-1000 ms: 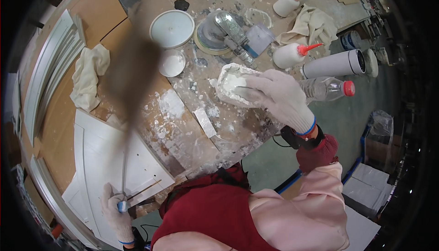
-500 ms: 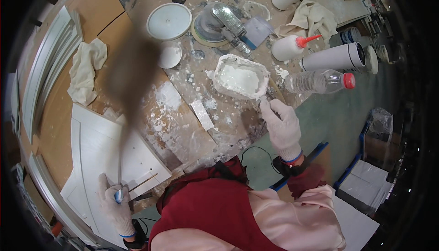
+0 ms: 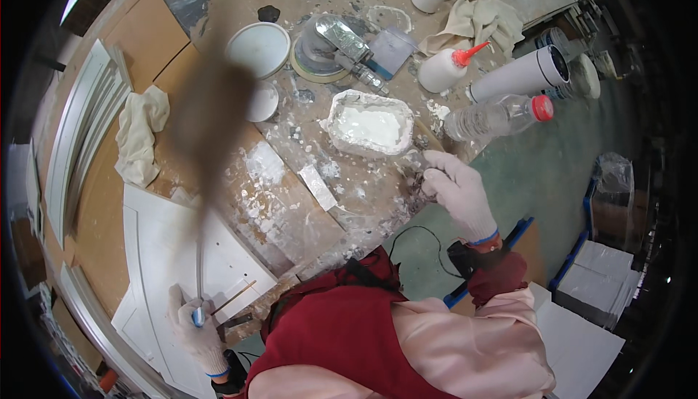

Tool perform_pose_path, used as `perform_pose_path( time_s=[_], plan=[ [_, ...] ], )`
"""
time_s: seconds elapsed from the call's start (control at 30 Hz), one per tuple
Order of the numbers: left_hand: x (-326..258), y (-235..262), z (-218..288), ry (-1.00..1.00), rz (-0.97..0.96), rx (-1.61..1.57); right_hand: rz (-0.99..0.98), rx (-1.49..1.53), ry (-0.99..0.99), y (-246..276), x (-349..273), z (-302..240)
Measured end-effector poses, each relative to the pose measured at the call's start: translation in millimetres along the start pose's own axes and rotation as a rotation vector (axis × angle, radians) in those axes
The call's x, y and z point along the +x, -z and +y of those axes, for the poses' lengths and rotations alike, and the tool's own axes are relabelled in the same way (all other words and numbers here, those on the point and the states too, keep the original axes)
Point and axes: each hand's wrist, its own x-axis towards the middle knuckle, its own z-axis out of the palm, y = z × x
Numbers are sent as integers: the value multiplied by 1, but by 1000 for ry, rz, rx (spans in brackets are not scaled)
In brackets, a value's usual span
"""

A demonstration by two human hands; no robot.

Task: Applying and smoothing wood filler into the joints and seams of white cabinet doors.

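My left hand [image 3: 195,333], in a white glove, is closed around the blue end of a long thin-handled brush [image 3: 200,253]. Its dark bristle head is a blur rising toward the camera. The hand rests over a white moulded panel [image 3: 156,246] at the lower left, next to a thin wooden stick [image 3: 234,298]. My gloved right hand [image 3: 459,194] sits at the table's near edge, just below a white tray of white filler [image 3: 367,126]. Its fingers pinch what looks like a small filler-smeared putty knife [image 3: 420,173].
The filler-spattered wooden table [image 3: 291,181] carries a white bowl [image 3: 258,48], a disc sander [image 3: 327,50], two squeeze bottles with red tips [image 3: 445,68], a clear plastic bottle with a red cap [image 3: 494,117], a white tube [image 3: 520,75] and rags [image 3: 138,133]. White mouldings [image 3: 80,130] lie at the left. A black cable [image 3: 418,235] hangs off the edge.
My right hand has left the filler tray and drawn back toward me to the table's edge. The left hand stays on the brush at the panel.
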Motion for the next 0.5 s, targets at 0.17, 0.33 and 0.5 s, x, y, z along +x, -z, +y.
perform_pose_path(
  time_s=[0.17,0.33,0.5],
  plan=[
    [-1,4,-1,20,12,-63,-30,-424,573,-6,23,-37],
    [4,0,5,25,4,-8,-187,-873,864,-35,70,-67],
    [-1,2,6,75,20,-77,-290,-941,889,-41,81,-70]
  ],
)
